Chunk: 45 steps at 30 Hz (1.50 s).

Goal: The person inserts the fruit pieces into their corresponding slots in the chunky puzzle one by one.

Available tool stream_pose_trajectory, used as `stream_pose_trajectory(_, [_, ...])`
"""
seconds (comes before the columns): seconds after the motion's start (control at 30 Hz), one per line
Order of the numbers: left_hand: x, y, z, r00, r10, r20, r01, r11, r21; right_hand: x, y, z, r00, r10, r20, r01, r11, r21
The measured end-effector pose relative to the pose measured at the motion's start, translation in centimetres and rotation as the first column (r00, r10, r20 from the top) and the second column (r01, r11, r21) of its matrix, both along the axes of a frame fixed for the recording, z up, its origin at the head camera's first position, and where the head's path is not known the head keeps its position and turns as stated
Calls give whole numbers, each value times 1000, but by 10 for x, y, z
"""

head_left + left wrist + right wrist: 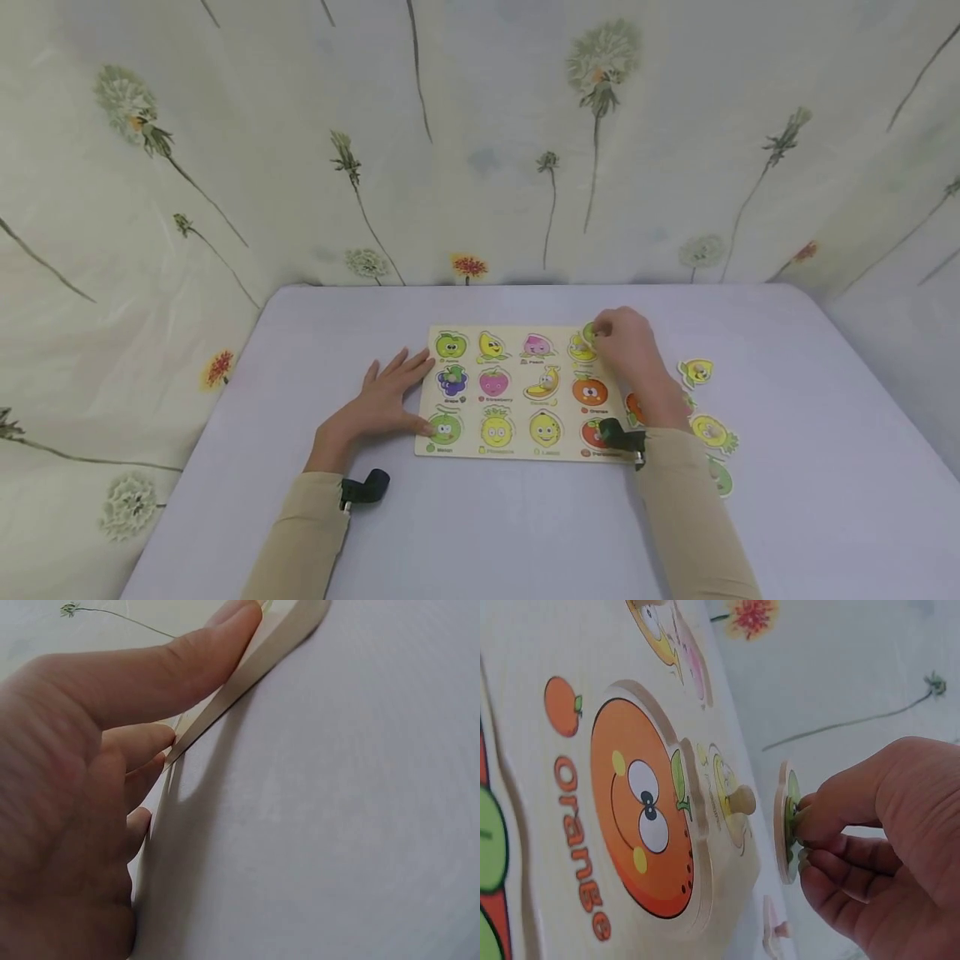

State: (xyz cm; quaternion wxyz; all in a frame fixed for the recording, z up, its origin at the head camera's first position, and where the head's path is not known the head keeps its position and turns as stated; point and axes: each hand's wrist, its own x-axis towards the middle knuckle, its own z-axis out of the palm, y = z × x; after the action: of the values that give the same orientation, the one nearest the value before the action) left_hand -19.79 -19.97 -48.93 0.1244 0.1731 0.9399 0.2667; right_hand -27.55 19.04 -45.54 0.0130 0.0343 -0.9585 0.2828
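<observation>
We judge the work part done: on the pale wooden rectangular board [522,429] at centre frame, a round wooden knob [741,800] stands at the yellow fruit picture [722,776], while the round orange fruit picture [649,840] shows none and looks unfilled; at least 4 loose painted fruit pieces [709,431] lie right of centre. We see the right hand [626,337] pinching a thin green wooden piece [783,825] over the board's upper right corner; the left hand [386,396] spreads its fingers, thumb on the lower left edge.

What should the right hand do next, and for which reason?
Probably carry the green piece left across the board: the right hand pinches it near a knobbed yellow piece, while the green apple picture and melon picture lie at the left end.
</observation>
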Motion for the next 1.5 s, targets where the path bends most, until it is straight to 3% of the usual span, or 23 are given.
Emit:
stream_pose_trajectory(0.17, [-1, -1, -1, 1000, -4, -6, 4, 1000, 2, 0, -9, 5, 998, 50, -40, -49, 999, 23])
stream_pose_trajectory(0.67, [0, -1, 4, 1000, 0, 0, 0, 1000, 6, 0, -38, 9, 991, 134, -7, -133, 989, 64])
stream_pose_trajectory(1.2, [-1, 0, 3, 1000, -6, -2, 6, 1000, 14, 4, -59, -1, 973, 227, 52, -230, 970, 77])
stream_pose_trajectory(1.5, [0, -1, 3, 1000, -2, 4, 2, 1000, 1, 2, -68, -7, 967, 239, 87, -247, 965, 85])
